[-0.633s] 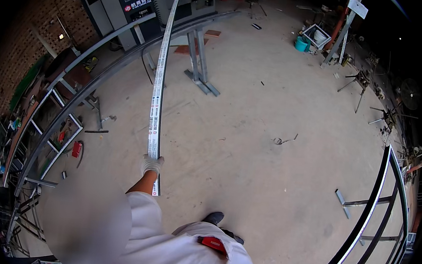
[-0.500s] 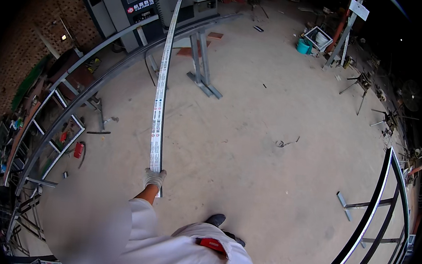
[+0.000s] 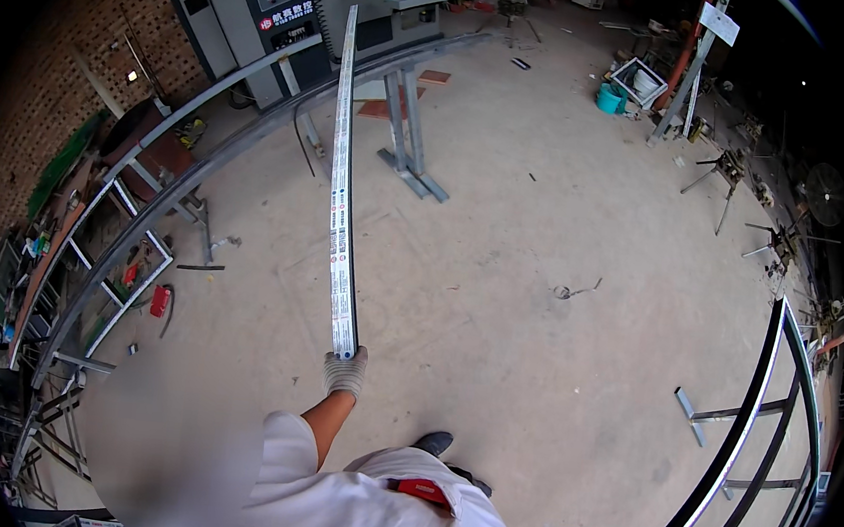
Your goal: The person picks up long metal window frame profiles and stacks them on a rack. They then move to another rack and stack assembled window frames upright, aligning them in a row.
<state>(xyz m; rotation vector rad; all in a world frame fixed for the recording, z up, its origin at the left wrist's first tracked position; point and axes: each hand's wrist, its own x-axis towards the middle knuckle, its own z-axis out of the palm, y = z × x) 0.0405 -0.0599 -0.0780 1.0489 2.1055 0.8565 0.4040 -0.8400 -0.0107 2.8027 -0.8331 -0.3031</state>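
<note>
My left hand (image 3: pixel 344 373), in a pale knitted glove, is closed around the near end of a long, narrow profile bar (image 3: pixel 341 206). The bar wears a white printed film on its upper face and has a dark edge along its right side. It stretches away from me, its far end in front of a grey machine (image 3: pixel 253 18). Whether that end rests on anything I cannot tell. My left arm reaches forward from a white sleeve. My right hand is outside the picture.
A curved-looking rail rack (image 3: pixel 162 196) runs along the left, with a metal stand (image 3: pixel 408 137) at its far part. Long dark bars lie on a rack (image 3: pixel 755 413) at the right. Farther back are a teal bucket (image 3: pixel 611 99) and tripod stands (image 3: pixel 723 169).
My left hand and the bar's near end have moved to the right. The short length of bar that stuck out behind the hand no longer shows.
</note>
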